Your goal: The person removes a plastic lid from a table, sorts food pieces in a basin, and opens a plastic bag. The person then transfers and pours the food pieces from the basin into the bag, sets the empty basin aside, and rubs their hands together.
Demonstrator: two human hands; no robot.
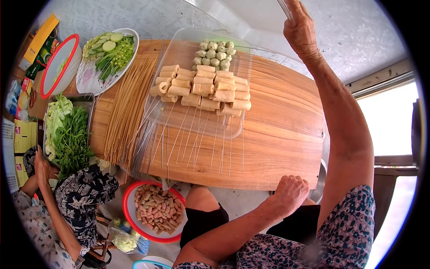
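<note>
Wooden tabletop: fills the centre; its lower edge runs above the person's knees.
Right hand: raised at top right, arm extended nearly straight up the right side of the frame; fingers closed around a pale rod.
Pale rod: top edge crops it; far end out of frame, material hard to make out.
Left hand: lower right, at the tabletop's near edge; elbow bent, forearm slanting across the lap. Fingers curled into a fist, knuckles up; inside of the fist hidden.
Metal bowl: just right of the left hand, mostly covered by hand and tabletop.
Clear tray: upper centre; its floor is largely hidden under food.
Tan rolls: heaped in the tray, centre of frame; lower layers can't be seen.
Thin skewers: fan downward from the rolls; their upper ends are hidden.
Green-flecked balls: tray's upper part, behind the rolls.
Bamboo sticks: long bundle left of the tray, some ends buried.
Red-rimmed basin: below the tabletop, lower centre-left, holding short pinkish-brown pieces.
Co-worker's hand: far left, beside greens; finger pose can't be told.
</note>
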